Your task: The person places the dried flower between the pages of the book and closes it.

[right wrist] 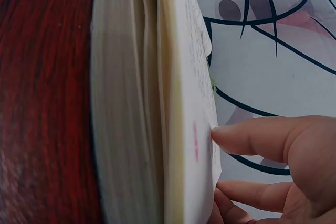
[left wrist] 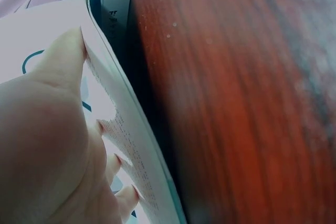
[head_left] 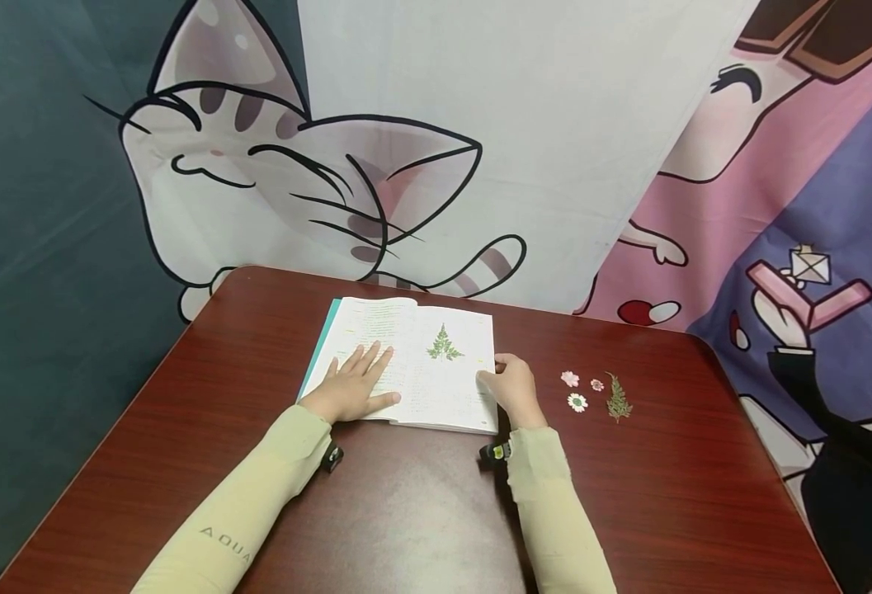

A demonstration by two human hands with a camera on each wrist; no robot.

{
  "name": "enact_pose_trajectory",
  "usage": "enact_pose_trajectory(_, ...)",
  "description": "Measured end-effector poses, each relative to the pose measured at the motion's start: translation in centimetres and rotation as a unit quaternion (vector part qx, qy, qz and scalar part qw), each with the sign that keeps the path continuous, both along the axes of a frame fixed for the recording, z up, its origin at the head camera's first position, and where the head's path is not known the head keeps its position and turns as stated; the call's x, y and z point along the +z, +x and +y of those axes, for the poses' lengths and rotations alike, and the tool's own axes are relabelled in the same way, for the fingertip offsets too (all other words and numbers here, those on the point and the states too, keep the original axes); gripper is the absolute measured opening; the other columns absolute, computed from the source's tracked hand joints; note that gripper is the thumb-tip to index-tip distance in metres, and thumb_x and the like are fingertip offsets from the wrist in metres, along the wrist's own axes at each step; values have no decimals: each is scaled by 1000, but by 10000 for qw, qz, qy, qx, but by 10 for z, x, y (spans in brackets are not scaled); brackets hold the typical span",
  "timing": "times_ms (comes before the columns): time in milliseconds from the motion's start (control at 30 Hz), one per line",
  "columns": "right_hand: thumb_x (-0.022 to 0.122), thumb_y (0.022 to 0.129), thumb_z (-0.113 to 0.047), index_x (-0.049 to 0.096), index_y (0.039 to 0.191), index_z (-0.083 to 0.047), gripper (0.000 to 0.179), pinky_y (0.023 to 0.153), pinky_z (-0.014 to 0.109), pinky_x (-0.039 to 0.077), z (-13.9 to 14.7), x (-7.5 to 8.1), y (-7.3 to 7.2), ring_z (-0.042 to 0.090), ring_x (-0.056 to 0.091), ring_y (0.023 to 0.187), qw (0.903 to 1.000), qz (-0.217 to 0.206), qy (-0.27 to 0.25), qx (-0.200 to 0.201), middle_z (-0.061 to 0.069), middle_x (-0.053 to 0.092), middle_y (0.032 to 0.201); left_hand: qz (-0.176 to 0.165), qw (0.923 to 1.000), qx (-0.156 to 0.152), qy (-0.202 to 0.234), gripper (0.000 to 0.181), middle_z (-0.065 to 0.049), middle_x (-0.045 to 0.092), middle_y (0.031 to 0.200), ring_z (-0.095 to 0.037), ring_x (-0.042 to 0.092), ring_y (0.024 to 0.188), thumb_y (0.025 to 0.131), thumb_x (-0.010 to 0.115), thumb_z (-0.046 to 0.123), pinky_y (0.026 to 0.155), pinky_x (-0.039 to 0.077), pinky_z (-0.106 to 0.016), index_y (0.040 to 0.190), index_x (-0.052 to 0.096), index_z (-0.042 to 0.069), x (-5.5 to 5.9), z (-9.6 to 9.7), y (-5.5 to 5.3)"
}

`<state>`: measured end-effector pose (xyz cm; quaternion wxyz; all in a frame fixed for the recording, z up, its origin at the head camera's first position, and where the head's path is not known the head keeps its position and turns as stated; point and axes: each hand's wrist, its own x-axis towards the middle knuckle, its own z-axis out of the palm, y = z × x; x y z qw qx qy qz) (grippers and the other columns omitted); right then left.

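Note:
An open book (head_left: 450, 404) with a teal cover edge lies on the table. A pressed green fern-like leaf (head_left: 443, 345) lies flat on its right-hand page. My left hand (head_left: 350, 388) rests spread over the left-hand page, fingers straight; in the left wrist view its fingertips touch the curved paper. At the outer edge of the right-hand page, my right hand (head_left: 511, 386) pinches the paper with curled fingers. The right wrist view shows its thumb (right wrist: 236, 137) against the page, above the thick page block (right wrist: 118, 103); the other fingertips are partly hidden.
Right of the book lie a pink dried flower (head_left: 569, 379), a white one (head_left: 577, 403), a small reddish one (head_left: 596, 385) and a darker green fern sprig (head_left: 618, 399). The reddish-brown table (head_left: 406, 511) ends against a cartoon cat curtain (head_left: 406, 190).

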<state>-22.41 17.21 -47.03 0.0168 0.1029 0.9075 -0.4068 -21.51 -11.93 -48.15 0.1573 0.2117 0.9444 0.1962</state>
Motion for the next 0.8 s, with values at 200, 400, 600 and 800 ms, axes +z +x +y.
enact_pose_trajectory(200,70,86,-9,58,135,7,53,91,49,51,-1,-2,0,36,61,106,10000,54,12,-6,23,65,118,-81,9999,31,-87,87,-15,1,170,-42,2,154,102,45,61,117,0,-69,165,8,13,4,2,1)
enact_pose_trajectory(400,71,85,-8,59,135,6,53,92,49,51,-1,-2,1,36,62,106,9999,120,25,-101,23,66,116,-68,9999,14,-146,87,-16,1,170,-42,1,154,102,46,59,117,1,-69,164,8,12,6,4,1)
enact_pose_trajectory(600,70,84,-8,61,133,4,51,89,48,51,-2,-2,1,35,61,102,9994,223,-78,-248,21,66,113,-74,9998,-6,-159,87,-17,1,170,-42,1,154,103,45,59,117,1,-70,164,8,11,7,4,1)
enact_pose_trajectory(800,69,83,-6,64,128,0,46,78,41,48,-4,-1,-1,28,56,88,9971,509,-231,-517,14,63,100,-26,9998,63,-165,85,-17,3,170,-42,3,154,103,48,56,116,3,-71,164,10,11,9,4,2)
